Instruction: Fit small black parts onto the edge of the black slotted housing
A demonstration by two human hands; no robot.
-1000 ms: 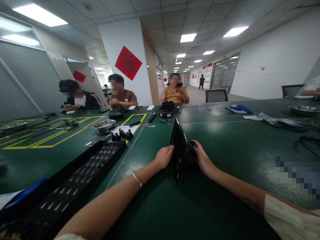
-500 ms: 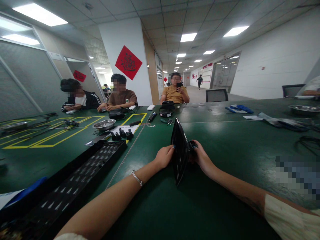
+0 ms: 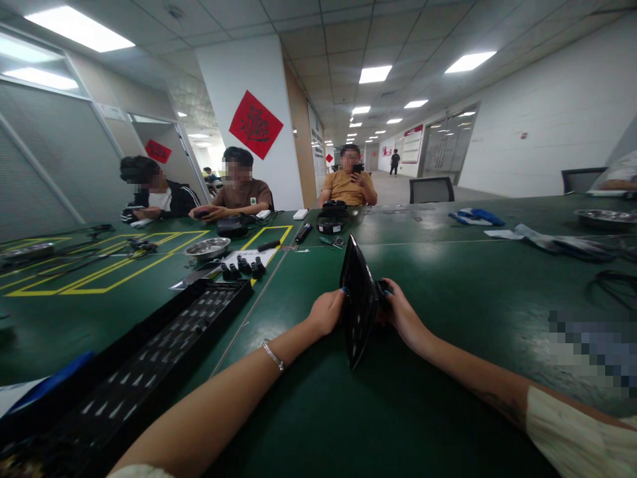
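Note:
A flat black perforated panel [image 3: 356,302] stands on its edge on the green table [image 3: 448,292], straight ahead of me. My left hand [image 3: 326,312] grips its left face, fingers curled round the near edge. My right hand [image 3: 398,311] is closed on the panel's right side, where a small dark part [image 3: 382,287] sticks out by the fingertips. A silver bracelet [image 3: 272,355] sits on my left wrist.
A long black slotted tray [image 3: 164,352] lies at my left, with small black parts [image 3: 243,267] and a metal bowl [image 3: 208,248] beyond it. Three people sit along the far side. Cables [image 3: 612,282] and cloths [image 3: 547,240] lie to the right.
My hands and the panel stay put. The seated person in the brown shirt has moved their hands to the left.

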